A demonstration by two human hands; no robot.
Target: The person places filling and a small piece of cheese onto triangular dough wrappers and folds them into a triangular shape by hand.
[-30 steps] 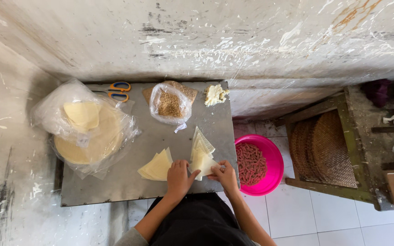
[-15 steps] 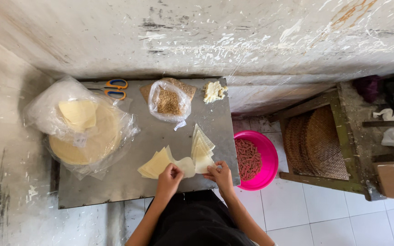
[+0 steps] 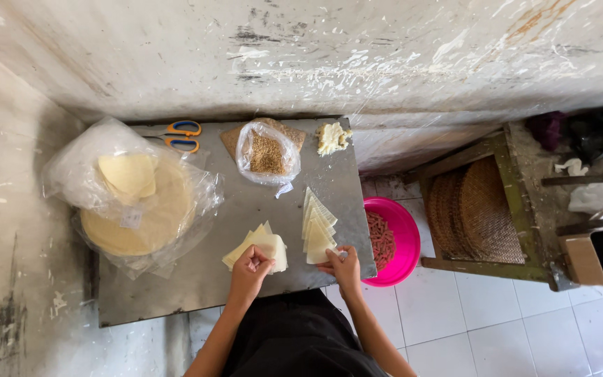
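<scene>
Hands now parted over 2 wrapper stacks.
Left hand (image 3: 249, 269) pinches the left stack of wrappers (image 3: 259, 246); right hand (image 3: 344, 264) closed on the fanned stack of wrappers (image 3: 317, 227), near the table (image 3: 176, 293) front edge.

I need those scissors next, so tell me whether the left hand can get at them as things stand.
Probably yes: the left hand rests on the wedge stack, and bare table leads toward the scissors, past the plastic bag.

Soft daylight, sharp, wide-angle edge distortion
</scene>
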